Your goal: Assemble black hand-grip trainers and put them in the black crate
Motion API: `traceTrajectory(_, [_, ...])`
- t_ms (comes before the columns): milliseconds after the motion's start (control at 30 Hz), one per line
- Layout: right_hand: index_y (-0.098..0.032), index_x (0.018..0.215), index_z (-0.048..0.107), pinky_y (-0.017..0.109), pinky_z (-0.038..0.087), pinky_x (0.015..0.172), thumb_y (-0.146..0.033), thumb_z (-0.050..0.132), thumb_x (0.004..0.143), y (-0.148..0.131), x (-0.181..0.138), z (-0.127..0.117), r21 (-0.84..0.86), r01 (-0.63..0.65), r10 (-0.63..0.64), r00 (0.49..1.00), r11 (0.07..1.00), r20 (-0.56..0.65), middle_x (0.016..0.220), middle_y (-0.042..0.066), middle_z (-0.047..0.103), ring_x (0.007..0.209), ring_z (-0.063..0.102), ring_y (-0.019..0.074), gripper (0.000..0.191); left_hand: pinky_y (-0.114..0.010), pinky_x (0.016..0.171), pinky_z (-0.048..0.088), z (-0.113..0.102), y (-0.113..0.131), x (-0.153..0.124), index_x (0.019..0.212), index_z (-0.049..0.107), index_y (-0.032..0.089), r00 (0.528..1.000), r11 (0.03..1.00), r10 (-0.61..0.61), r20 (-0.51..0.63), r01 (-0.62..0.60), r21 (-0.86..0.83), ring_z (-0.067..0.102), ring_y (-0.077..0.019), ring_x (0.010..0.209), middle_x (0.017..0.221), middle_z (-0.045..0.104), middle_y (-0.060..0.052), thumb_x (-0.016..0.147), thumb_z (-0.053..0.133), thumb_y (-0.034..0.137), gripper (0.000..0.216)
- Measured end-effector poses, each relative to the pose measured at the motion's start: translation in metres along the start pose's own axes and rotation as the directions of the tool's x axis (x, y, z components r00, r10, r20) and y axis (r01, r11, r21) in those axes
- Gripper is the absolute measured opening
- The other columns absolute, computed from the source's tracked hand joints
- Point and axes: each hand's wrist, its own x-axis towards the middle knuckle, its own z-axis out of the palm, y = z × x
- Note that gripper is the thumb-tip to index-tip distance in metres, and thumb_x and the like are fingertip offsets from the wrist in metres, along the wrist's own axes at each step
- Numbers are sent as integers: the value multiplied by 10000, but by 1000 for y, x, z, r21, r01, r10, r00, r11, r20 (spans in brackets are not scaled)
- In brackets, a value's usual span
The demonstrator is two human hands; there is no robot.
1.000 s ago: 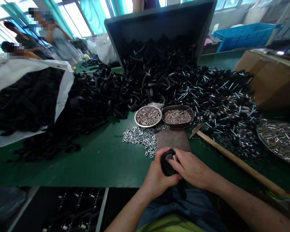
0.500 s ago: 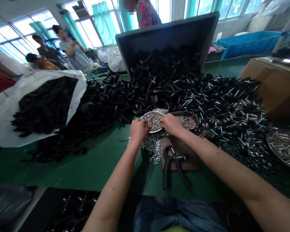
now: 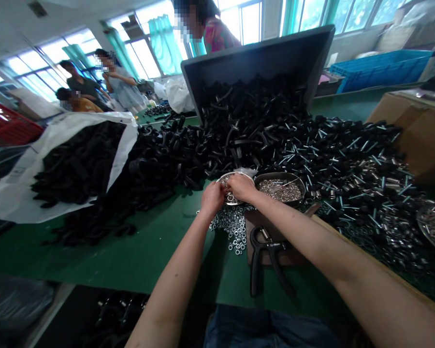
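Note:
My left hand [image 3: 213, 197] is at the left rim of a round dish [image 3: 235, 201] of small metal parts, its fingers curled and closed. Reaching over the same dish from the right, my right hand [image 3: 240, 187] has its fingertips pinched close to the left ones. Whatever lies between the fingers is too small and hidden to make out. Loose metal nuts [image 3: 235, 227] are spread just below the dish. A black hand grip strengthener [image 3: 270, 246] with a coil spring lies on a brown board [image 3: 252, 220] nearer to me. Beside the dish is an oval tray [image 3: 281, 190] of tiny metal parts.
Black handles [image 3: 235, 140] are heaped across the table's back, spilling from a tipped grey bin [image 3: 261, 53]. A white sack [image 3: 18, 193] of black parts lies left. Bolts and springs [image 3: 377, 179] cover the right, near a cardboard box [image 3: 406, 125]. Several people are beyond the table.
My right hand has moved left across the dish, bringing its fingertips close to my left hand. The oval tray is now less covered. The view has shifted slightly.

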Motion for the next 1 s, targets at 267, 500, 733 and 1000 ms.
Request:
traceTrajectory(267, [-140,892,612,284,420,717,-148,467,818,14,-24,-25,300,-100,137,985,949,-104,844,54,660,763,568,147,163,-258,644,398,-16,2,-11,748,582,187,987,940,-132,-90,96,-327,557,-157,695,726,615,-18,804,542,378,204])
traceTrajectory(500, [-153,902,676,253,457,632,-177,503,802,29,-116,-38,545,-161,179,984,823,21,766,18,679,631,595,110,202,-238,578,460,-15,17,-92,768,572,166,974,654,-130,188,227,-722,582,-124,568,639,603,18,714,638,436,283])
traceTrajectory(733, [-174,861,666,263,456,712,-127,508,763,16,-165,-23,491,-151,166,986,858,13,832,23,684,761,616,133,192,-223,608,442,-1,48,-158,767,598,160,926,467,-123,356,370,-803,588,-120,623,673,631,15,660,721,302,216])
traceTrajectory(1000, [-171,858,591,241,410,665,-46,464,727,10,-156,-17,336,-124,141,990,934,-27,764,12,634,704,570,128,222,-218,597,420,17,67,-158,764,628,162,952,582,-110,286,295,-758,570,-120,617,655,631,20,680,709,303,183])
